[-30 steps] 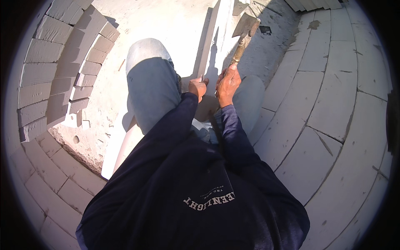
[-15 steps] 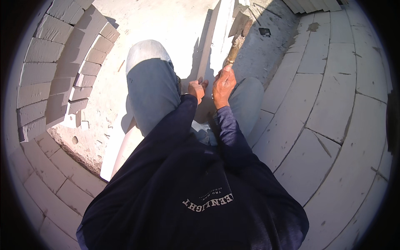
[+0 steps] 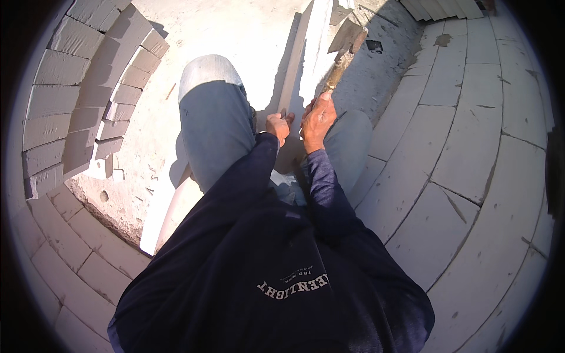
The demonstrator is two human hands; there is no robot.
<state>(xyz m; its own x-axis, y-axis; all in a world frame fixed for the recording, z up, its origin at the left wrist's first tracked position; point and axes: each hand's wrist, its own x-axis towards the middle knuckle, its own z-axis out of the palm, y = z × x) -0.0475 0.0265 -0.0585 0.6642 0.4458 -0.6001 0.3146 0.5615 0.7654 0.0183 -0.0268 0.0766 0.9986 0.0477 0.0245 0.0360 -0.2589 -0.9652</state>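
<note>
My right hand (image 3: 318,120) is wrapped around the worn wooden handle of a hatchet-like tool (image 3: 339,69). Its flat grey metal head points away from me, beyond the hand. Beside it, my left hand (image 3: 279,127) is closed at the near part of a long pale block (image 3: 292,82); its fingers are curled, and whatever they may grip is too small to make out. The long block lies between my knees, stretching away from me, with its top in bright sun. The tool's head is just right of the block, above it or beside it; I cannot tell which.
A stack of pale blocks (image 3: 50,100) rises at the left. On the right runs a wall of pale blocks (image 3: 459,135) with dark joints. A small dark scrap (image 3: 374,46) lies on the dusty ground, and more blocks (image 3: 441,8) stand at the far right.
The tool's head has swung slightly to the right with my right hand, which has shifted a little. My left hand and the long block have stayed in place.
</note>
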